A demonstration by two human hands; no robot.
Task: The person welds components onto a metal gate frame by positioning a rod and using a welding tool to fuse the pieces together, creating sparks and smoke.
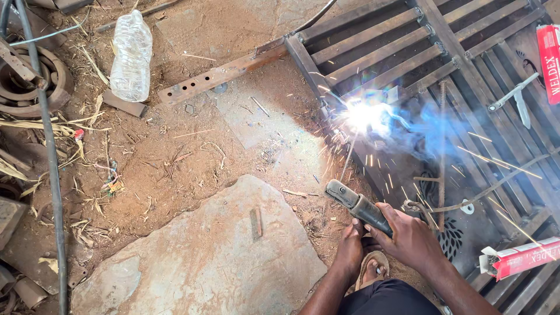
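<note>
My right hand [411,236] is wrapped around the handle of the welding holder [357,204], fingers [389,217] curled tight on the grip. My left hand [350,248] rests just beside it, below the holder, fingers pointing down toward my sandal [373,265]; I cannot tell whether they are spread or pressed together. The holder's head points up and away from my right hand, and a thin welding rod [350,154] runs from it to the bright arc [363,115], with sparks scattering around. The arc sits on the metal gate frame [408,46], which lies flat on the ground ahead and to the right of my hands. A red box of rods [519,256] lies open on the frame, right of my right hand. Left of my hands is a flat stone slab [204,256]. Farther off to the left, a crumpled plastic bottle [131,55] lies on the dirt near a drilled steel bar [221,74].
</note>
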